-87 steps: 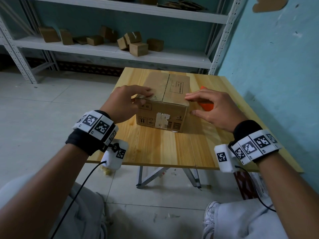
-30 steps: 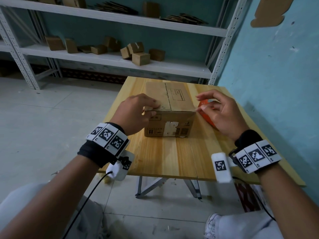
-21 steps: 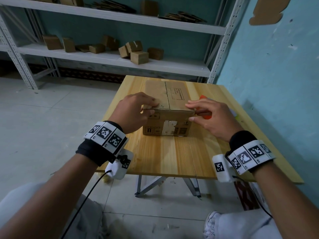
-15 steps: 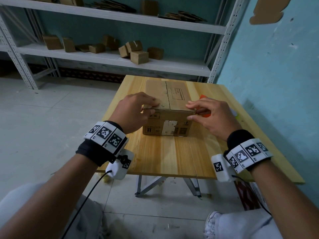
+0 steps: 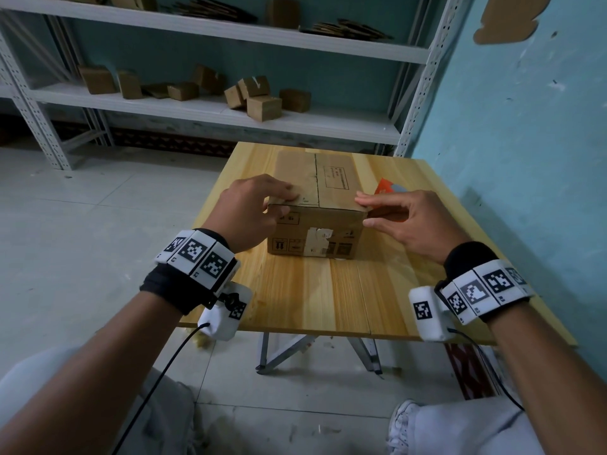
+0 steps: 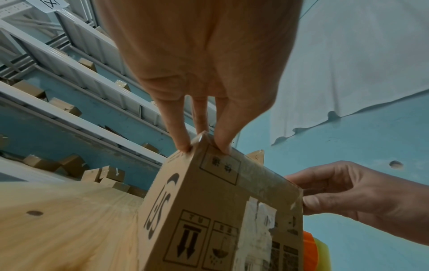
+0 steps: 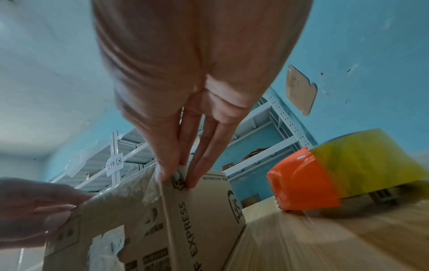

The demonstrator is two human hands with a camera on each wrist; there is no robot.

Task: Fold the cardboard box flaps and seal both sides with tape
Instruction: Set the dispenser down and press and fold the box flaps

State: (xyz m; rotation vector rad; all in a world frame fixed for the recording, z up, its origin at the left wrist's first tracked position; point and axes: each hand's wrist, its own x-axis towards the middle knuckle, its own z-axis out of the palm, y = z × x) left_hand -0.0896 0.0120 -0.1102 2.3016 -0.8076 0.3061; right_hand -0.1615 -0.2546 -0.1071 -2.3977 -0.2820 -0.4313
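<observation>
A closed cardboard box (image 5: 323, 195) stands on the wooden table (image 5: 305, 290), its top flaps meeting in a middle seam. A shiny strip of clear tape (image 6: 262, 174) runs along its near top edge. My left hand (image 5: 284, 201) pinches the near left top corner, fingers on top (image 6: 181, 144) and thumb on the front face. My right hand (image 5: 366, 211) pinches the near right top corner, with fingers (image 7: 197, 176) on the top edge and the thumb on the front right edge. An orange tape dispenser (image 5: 386, 188) with a yellowish roll (image 7: 371, 155) lies just right of the box.
White metal shelves (image 5: 210, 110) behind the table carry several small cardboard boxes. A blue wall (image 5: 525, 159) runs close along the table's right side. Bare wood lies between the box and the table's near edge.
A second ago my right hand was over at the orange tape dispenser; it has come back to the box's near right corner. My left hand has stayed at the left corner.
</observation>
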